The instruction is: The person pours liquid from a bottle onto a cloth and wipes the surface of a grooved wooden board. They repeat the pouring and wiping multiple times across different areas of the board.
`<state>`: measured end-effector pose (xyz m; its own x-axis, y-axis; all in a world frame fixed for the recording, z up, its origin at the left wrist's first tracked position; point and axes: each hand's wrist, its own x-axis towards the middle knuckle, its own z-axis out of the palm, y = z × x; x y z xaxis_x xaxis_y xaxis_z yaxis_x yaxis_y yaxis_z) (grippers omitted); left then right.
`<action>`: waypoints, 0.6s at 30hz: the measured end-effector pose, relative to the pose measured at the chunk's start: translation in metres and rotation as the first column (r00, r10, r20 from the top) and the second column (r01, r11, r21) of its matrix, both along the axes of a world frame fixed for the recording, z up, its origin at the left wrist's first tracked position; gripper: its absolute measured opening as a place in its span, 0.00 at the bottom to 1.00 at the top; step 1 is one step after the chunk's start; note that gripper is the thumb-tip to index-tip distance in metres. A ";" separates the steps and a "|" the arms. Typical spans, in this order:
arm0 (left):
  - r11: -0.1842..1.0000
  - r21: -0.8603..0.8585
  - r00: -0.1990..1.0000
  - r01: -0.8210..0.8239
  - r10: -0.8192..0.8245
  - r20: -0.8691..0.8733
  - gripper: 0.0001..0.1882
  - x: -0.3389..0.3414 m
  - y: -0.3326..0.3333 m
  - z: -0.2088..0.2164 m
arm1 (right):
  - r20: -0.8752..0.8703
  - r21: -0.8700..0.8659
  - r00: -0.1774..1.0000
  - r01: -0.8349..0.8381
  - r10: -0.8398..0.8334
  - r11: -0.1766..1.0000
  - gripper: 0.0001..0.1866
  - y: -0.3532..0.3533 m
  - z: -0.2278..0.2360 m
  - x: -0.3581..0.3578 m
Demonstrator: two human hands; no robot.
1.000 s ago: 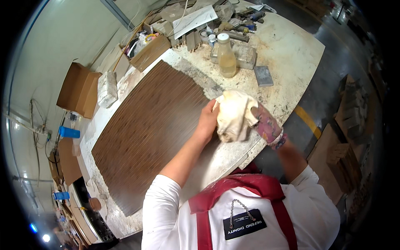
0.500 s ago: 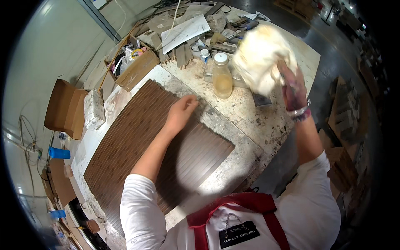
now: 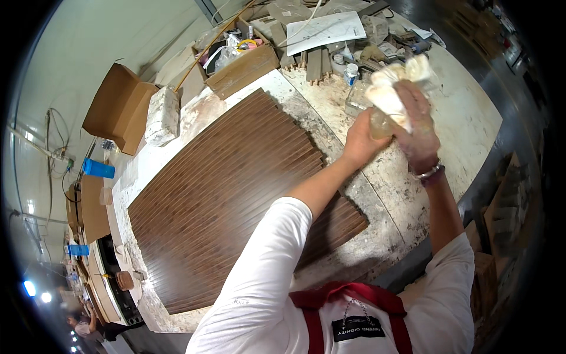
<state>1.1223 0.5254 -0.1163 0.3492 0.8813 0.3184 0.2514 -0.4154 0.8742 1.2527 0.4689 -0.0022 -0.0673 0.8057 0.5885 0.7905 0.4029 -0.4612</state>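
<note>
cream rag (image 3: 394, 88) bunched over amber jar (image 3: 380, 125)

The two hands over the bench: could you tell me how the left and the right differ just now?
The left hand grips a clear jar of yellowish liquid from below, while the right hand presses a cream rag against its top. The right wrist wears a bracelet; the left is bare. Both are raised above the stained workbench.

One ribbed dark wood panel (image 3: 236, 200) lies on one stained tabletop (image 3: 460, 118). Two hands, the left hand (image 3: 361, 140) and the right hand (image 3: 417, 131), meet at one pale cloth (image 3: 392, 88) and one clear jar (image 3: 380, 125). One open cardboard box (image 3: 121, 106), one wooden crate (image 3: 242, 68), one white paper sheet (image 3: 327, 32), two blue cups (image 3: 98, 169)
</note>
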 end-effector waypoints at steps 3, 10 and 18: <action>0.970 0.243 0.989 -0.010 0.046 -0.140 0.36 0.000 -0.006 0.000 | -0.159 0.015 0.986 0.047 -0.044 0.999 0.37 -0.022 0.000 0.015; 0.777 0.598 0.897 0.196 0.106 -0.430 0.38 -0.036 -0.056 0.090 | -0.960 0.008 0.278 -0.106 0.038 0.994 0.27 -0.117 -0.016 0.038; 0.770 0.531 0.570 0.354 0.272 -0.775 0.37 -0.098 -0.103 0.153 | -0.844 0.014 -0.484 -0.451 -0.232 0.892 0.29 -0.150 -0.085 0.036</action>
